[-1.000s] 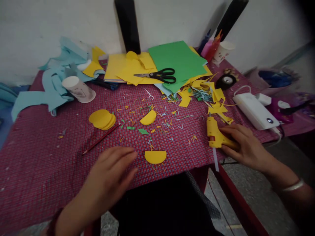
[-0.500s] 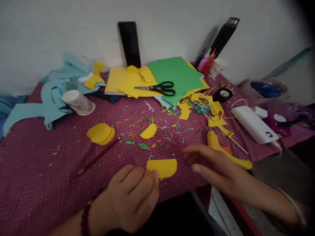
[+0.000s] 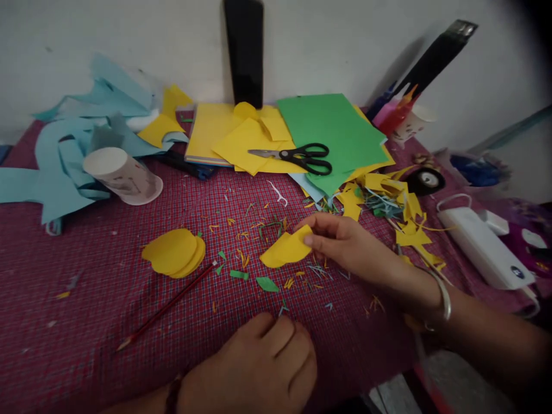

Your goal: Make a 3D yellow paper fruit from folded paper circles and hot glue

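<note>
Between the thumb and fingers of my right hand [image 3: 336, 238] is a folded piece of yellow paper [image 3: 297, 244]. It overlaps another folded yellow paper piece [image 3: 272, 254] lying on the checked tablecloth. My left hand [image 3: 259, 368] is closed near the front edge, knuckles up; its fingertips are hidden, so I cannot see whether anything is in them. A stack of round yellow paper cutouts [image 3: 172, 253] lies to the left, with a red pencil [image 3: 168, 305] beside it. Just in front of the held paper is a small green paper leaf [image 3: 267, 284].
Black-handled scissors [image 3: 302, 155] rest on yellow and green sheets [image 3: 332, 126]. A phone [image 3: 245, 52] leans on the wall. A paper cup [image 3: 125, 175] and blue scraps [image 3: 64, 172] are at left. Yellow scraps [image 3: 409, 230] and a white power bank [image 3: 485, 247] are at right.
The folded yellow paper has passed from my left hand to my right, which carried it forward onto the other folded piece. The view has shifted slightly.
</note>
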Demonstrator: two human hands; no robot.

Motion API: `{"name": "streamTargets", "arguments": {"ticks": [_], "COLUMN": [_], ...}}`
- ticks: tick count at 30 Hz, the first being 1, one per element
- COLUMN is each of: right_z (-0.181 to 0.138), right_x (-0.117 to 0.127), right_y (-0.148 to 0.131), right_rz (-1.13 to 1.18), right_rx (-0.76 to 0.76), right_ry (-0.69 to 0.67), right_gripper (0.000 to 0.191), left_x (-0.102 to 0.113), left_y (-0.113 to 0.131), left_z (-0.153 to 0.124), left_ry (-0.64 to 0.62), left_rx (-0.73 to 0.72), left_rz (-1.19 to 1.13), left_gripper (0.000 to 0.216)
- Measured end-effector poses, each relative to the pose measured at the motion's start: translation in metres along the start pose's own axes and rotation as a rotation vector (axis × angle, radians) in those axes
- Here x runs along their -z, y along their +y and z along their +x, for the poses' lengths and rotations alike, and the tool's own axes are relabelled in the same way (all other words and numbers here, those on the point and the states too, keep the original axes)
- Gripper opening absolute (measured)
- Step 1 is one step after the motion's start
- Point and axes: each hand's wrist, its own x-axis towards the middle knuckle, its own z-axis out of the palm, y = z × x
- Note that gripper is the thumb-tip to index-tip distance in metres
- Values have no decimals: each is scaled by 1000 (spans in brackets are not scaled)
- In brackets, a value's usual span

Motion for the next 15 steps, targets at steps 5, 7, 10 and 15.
{"name": "streamTargets", "arguments": {"ticks": [5,7,10,15], "right_z": [6,4,2,-2], "right_x": [-10,-13,-18,-30], "right_y": [10,11,7,3], "right_rz": [70,97,129,101], "right_rx": [27,26,33,29], "right_ry": [-9,-44,-75,3], "right_gripper": [32,33,32,29], "left_x": [-17,-24,-32,-33], "left_y": [-12,-12,-10,-10], "left_z": [-12,-17,-18,-16], "left_ry": [135,179,188,168], "left_rx": [177,235,278,258], "left_rz": [62,76,87,93], "left_gripper": [40,38,35,40]}}
